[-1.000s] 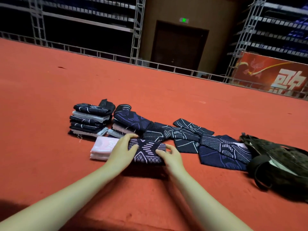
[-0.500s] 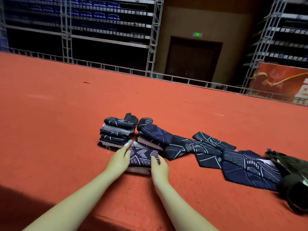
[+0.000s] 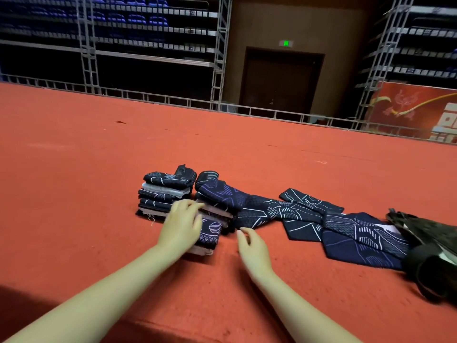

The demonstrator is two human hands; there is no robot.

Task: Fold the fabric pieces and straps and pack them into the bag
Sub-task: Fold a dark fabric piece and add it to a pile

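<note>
A: Report the position and state of the left hand.

B: The left hand lies palm down on a folded piece of dark fabric with a pale line pattern. The fingers are extended and lie close together across its top. The folded piece sits on a pale folded layer on the red carpet.

A: And the right hand?

B: The right hand is just right of the folded piece and apart from it. Its fingers are loosely curled and hold nothing. I cannot tell whether it touches the carpet.

A: Location of the finished items?

B: A stack of folded pieces stands directly behind the left hand, dark layers alternating with a grey one. A second, looser pile leans just to its right, touching it near the top.

A: Location of the unfolded items?

B: A row of dark patterned straps runs rightward from the second pile, lying flat and overlapping one another. The last strap reaches the bag.

A: Status of the bag?

B: The bag is dark and lies on the carpet at the right edge of the view, partly cut off. Its mouth faces the straps, with something white visible inside.

A: Surroundings?

B: A metal railing borders the far edge of the carpet. Behind it stand a dark door and a red banner.
</note>
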